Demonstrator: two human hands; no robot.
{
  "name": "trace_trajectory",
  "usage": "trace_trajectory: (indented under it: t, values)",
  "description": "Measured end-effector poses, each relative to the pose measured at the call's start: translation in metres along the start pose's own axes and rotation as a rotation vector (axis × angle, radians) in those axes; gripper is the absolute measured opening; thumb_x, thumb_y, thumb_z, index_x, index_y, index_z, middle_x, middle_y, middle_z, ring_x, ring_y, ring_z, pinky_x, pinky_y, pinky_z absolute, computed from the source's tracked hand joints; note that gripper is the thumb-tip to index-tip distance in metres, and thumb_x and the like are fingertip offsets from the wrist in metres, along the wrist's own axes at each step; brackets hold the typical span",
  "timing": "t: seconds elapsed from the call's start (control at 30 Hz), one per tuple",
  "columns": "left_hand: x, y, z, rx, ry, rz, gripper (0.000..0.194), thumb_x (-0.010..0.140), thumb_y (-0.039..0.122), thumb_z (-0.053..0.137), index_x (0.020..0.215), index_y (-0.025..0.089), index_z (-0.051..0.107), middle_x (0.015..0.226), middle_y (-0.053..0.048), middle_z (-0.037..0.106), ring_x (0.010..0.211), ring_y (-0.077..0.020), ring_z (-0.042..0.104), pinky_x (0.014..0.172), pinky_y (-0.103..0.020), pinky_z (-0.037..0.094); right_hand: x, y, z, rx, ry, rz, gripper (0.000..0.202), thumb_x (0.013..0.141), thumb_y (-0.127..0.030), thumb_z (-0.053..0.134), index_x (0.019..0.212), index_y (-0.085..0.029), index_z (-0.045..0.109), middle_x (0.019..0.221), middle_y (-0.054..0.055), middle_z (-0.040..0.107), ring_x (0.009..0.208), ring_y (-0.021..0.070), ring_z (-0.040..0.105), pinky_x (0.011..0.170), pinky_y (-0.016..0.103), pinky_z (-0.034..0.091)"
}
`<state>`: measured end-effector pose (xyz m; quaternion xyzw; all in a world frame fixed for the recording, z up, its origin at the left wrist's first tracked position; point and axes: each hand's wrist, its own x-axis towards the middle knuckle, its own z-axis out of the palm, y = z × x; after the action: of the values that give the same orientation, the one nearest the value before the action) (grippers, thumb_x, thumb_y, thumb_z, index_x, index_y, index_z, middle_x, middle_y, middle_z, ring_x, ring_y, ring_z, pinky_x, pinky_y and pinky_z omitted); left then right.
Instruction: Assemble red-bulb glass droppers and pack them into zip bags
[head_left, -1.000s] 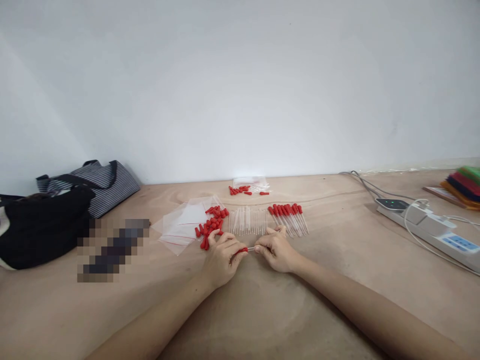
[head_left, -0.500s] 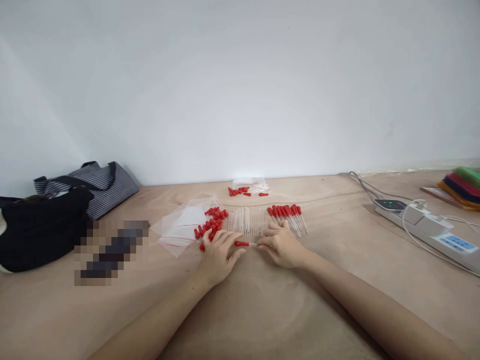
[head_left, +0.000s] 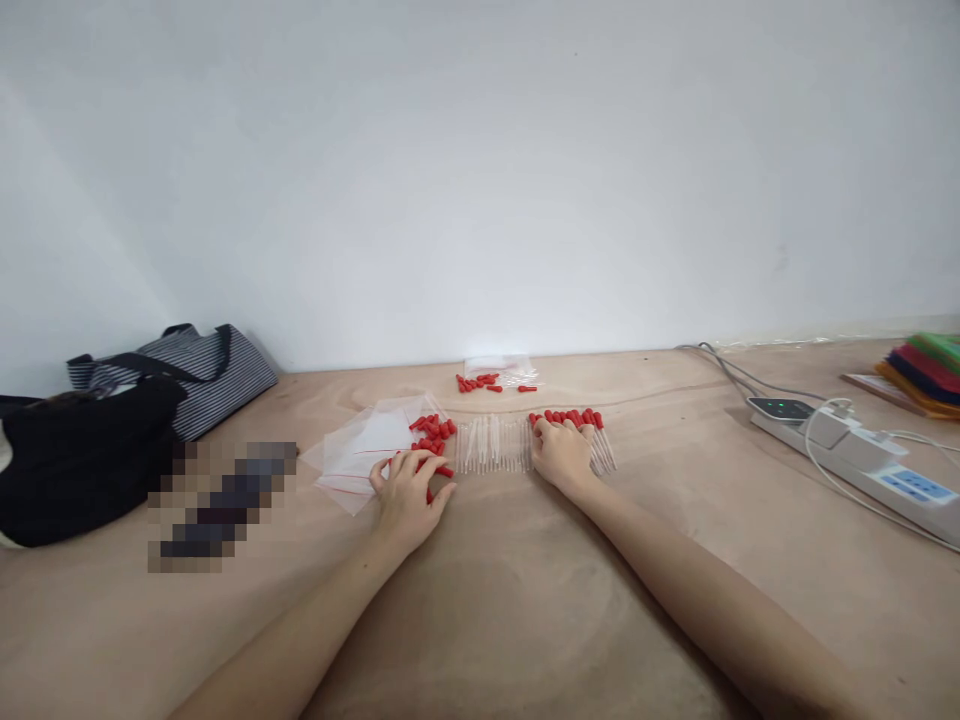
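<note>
My left hand (head_left: 409, 497) is over the near end of a pile of red rubber bulbs (head_left: 433, 428), its thumb and fingers apart. To the right of that pile lies a row of clear glass tubes (head_left: 491, 445). My right hand (head_left: 561, 452) is closed on a red-capped dropper at the left end of a row of droppers (head_left: 604, 450); its fingers cover most of that dropper. Thin clear plastic bags (head_left: 360, 440) lie partly under the pile of bulbs.
At the back are more red bulbs (head_left: 478, 382) and a small plastic bag (head_left: 499, 366). A power strip (head_left: 892, 480) with cables and colored cloths (head_left: 926, 370) are on the right. A striped bag (head_left: 240, 380) and a black bag (head_left: 90, 455) stand left.
My right hand has moved up and right with the dropper to the row of droppers. My left hand has moved left, away from the dropper's red bulb, onto the pile.
</note>
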<state>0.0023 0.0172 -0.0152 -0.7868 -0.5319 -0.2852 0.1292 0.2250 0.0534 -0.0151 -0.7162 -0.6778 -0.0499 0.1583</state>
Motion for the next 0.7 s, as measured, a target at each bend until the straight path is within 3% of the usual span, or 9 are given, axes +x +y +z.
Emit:
trace_trajectory:
  t: [0.3, 0.47, 0.7]
  values:
    - [0.005, -0.001, 0.004, 0.037, -0.024, 0.021, 0.015, 0.075, 0.024, 0.053, 0.086, 0.025, 0.063, 0.084, -0.004, 0.06, 0.085, -0.0227, 0.05, 0.078, -0.045, 0.025, 0.001, -0.001, -0.003, 0.022, -0.047, 0.0, 0.029, 0.082, -0.026, 0.035, 0.084, -0.017, 0.062, 0.093, 0.012, 0.062, 0.091, 0.0244, 0.05, 0.073, 0.038, 0.023]
    - [0.009, -0.003, 0.007, 0.032, -0.047, 0.024, 0.011, 0.076, 0.023, 0.053, 0.077, 0.024, 0.064, 0.083, -0.004, 0.059, 0.085, -0.0223, 0.049, 0.077, -0.043, 0.026, 0.007, -0.007, -0.005, 0.0, -0.105, 0.064, 0.029, 0.078, -0.029, 0.04, 0.084, -0.014, 0.065, 0.097, 0.016, 0.061, 0.095, 0.0271, 0.048, 0.078, 0.041, 0.023]
    - [0.011, -0.003, 0.007, -0.077, -0.014, 0.142, 0.01, 0.081, 0.024, 0.051, 0.079, 0.023, 0.06, 0.088, -0.004, 0.06, 0.089, -0.0214, 0.05, 0.077, -0.039, 0.029, 0.021, -0.013, 0.001, 0.017, -0.188, 0.147, 0.024, 0.074, -0.026, 0.046, 0.079, -0.015, 0.066, 0.086, 0.015, 0.064, 0.086, 0.0269, 0.054, 0.077, 0.042, 0.023]
